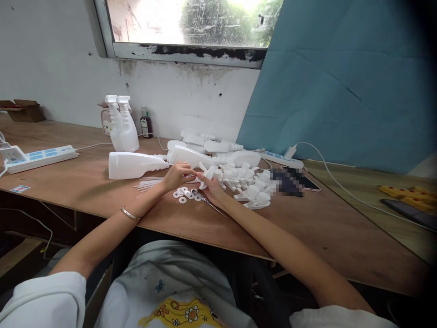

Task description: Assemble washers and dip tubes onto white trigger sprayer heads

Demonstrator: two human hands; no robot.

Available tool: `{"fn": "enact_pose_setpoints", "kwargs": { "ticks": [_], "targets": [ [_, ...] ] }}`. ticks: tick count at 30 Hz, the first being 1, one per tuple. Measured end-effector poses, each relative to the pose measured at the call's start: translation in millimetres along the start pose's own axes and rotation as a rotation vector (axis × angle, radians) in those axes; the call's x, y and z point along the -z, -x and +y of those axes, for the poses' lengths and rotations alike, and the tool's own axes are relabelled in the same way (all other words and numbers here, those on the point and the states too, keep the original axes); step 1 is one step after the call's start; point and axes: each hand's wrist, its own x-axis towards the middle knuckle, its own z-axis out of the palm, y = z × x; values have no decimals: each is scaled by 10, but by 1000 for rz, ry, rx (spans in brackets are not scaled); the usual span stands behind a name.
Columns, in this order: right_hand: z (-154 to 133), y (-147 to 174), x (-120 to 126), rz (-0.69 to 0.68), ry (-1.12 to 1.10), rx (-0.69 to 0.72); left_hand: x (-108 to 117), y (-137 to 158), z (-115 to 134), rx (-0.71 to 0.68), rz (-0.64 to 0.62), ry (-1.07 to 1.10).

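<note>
My right hand (pixel 214 191) is closed around a white trigger spray head (pixel 206 176). Close against it, my left hand (pixel 179 176) has its fingers pinched together at the spray head's near side; whatever is between them is too small to make out. Below the hands lie several flat white washers (pixel 182 200) and a pair of metal scissors (pixel 211 206). Thin white tubes (pixel 146 183) lie partly behind my left wrist. A heap of more spray heads (pixel 254 193) spreads to the right of my right hand.
White bottles (pixel 136 165) lie on the brown table (pixel 102 193) beyond my hands. Two bottles with spray heads (pixel 128 132) stand upright by a small dark bottle (pixel 146 125). Power strips (pixel 44 157) and cables sit left and right. Phones (pixel 309 181) lie at right.
</note>
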Motion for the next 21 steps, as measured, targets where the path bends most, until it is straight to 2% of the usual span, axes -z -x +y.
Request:
{"fn": "enact_pose_setpoints", "kwargs": {
  "ticks": [9,21],
  "targets": [
    [-30,14,-23,7,-41,14,76,-2,58,-70,61,-173],
    [-38,27,-35,4,-44,11,99,-12,70,-181,76,-267]
  ]
}}
